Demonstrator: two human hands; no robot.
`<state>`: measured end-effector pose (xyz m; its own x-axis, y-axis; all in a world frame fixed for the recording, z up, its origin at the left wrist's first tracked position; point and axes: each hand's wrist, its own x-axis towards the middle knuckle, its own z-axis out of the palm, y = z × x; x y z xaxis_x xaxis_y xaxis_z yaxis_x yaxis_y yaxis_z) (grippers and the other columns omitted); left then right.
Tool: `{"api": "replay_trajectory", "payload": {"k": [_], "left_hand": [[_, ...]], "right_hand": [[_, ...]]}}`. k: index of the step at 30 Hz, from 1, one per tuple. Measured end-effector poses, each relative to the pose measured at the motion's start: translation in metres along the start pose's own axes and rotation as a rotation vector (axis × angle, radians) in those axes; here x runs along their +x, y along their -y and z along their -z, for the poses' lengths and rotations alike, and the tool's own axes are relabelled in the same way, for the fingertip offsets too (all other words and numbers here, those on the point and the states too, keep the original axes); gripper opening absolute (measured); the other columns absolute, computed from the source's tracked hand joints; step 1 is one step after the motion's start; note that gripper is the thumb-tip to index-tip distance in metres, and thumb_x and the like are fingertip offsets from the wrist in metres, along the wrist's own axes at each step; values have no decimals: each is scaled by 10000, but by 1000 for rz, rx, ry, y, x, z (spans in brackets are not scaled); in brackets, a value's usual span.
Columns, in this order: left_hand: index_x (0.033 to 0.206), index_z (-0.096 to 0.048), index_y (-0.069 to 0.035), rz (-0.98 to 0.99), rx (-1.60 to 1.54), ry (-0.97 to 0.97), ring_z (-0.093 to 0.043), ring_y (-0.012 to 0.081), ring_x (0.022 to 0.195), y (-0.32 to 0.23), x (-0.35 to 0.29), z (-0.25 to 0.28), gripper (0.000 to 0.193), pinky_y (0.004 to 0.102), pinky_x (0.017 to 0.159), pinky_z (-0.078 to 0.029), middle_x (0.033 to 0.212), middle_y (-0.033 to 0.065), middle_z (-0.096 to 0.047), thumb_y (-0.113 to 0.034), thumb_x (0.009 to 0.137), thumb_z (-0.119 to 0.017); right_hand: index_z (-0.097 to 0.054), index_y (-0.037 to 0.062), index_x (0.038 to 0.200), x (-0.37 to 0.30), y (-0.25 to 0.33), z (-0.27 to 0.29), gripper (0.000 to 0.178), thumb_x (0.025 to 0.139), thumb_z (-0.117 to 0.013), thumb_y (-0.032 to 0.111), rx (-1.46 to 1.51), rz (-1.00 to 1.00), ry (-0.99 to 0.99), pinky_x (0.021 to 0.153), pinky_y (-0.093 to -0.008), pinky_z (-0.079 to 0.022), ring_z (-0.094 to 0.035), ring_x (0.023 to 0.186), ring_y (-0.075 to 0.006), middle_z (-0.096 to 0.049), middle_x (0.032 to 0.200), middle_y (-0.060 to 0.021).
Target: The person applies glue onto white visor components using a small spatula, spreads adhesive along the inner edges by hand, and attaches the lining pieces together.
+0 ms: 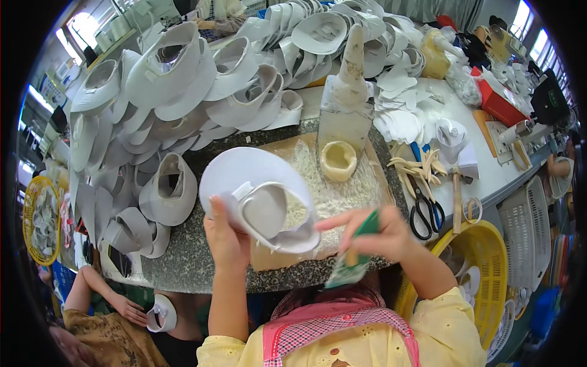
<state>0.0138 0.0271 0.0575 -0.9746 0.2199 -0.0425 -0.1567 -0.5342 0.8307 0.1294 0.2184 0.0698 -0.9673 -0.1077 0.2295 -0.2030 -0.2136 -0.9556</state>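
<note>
My left hand holds up a white visor-shaped piece, with a broad curved brim and a ring-shaped band, tilted over the near part of the work table. At the band's right end, the outstretched forefinger of my right hand meets or nearly meets the edge. A flat green tool is gripped in that same hand; motion blur hides its exact kind. Behind the piece lies a brown board smeared with whitish residue. On it stands a cream-crusted pot, in front of a caked upright block with a cone on top.
Stacked white visors crowd the left and back. To the right lie black-handled scissors, pale strips and a wooden-handled tool. A yellow basket stands below right. At lower left, another person's hand rests beside a visor.
</note>
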Motion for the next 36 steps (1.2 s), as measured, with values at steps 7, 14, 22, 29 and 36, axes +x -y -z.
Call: {"api": "replay_trajectory", "payload": {"k": [7, 14, 22, 29, 36], "left_hand": [[908, -515, 25, -1, 135, 396, -508, 134, 812, -1, -2, 26, 255, 261, 679, -421, 914, 78, -518, -180, 756, -513], [857, -572, -3, 160, 507, 1035, -429, 221, 985, 5, 1, 24, 247, 311, 814, -345, 1130, 155, -384, -129, 647, -603], [560, -564, -151, -49, 498, 905, -393, 245, 958, -25, -18, 30, 138, 310, 650, -396, 957, 101, -429, -138, 495, -685], [530, -620, -194, -55, 650, 951, -385, 244, 982, -21, -31, 14, 103, 306, 705, -362, 962, 81, -430, -221, 455, -685], [607, -652, -202, 101, 830, 1029, -279, 275, 1135, -24, -30, -7, 134, 321, 798, -305, 1110, 109, -399, -118, 503, -664]], "right_hand": [[-547, -9, 640, 16, -32, 16, 133, 641, -527, 123, 407, -292, 77, 776, -307, -350, -459, 940, -226, -459, 1061, -186], [-545, -13, 634, 24, -12, 9, 158, 661, -525, 141, 575, -286, 298, 809, -336, -345, -452, 961, -256, -439, 1067, -196], [-557, -36, 638, -2, -54, 9, 143, 650, -545, 106, 611, -515, 262, 800, -297, -356, -470, 928, -221, -488, 998, -206], [-545, -33, 633, -7, -63, -6, 124, 654, -527, 88, 698, -478, 422, 804, -313, -362, -447, 981, -228, -545, 847, -171], [-534, -26, 642, -6, -53, 10, 145, 661, -504, 115, 733, -339, 391, 823, -316, -331, -450, 963, -240, -486, 992, -194]]}}
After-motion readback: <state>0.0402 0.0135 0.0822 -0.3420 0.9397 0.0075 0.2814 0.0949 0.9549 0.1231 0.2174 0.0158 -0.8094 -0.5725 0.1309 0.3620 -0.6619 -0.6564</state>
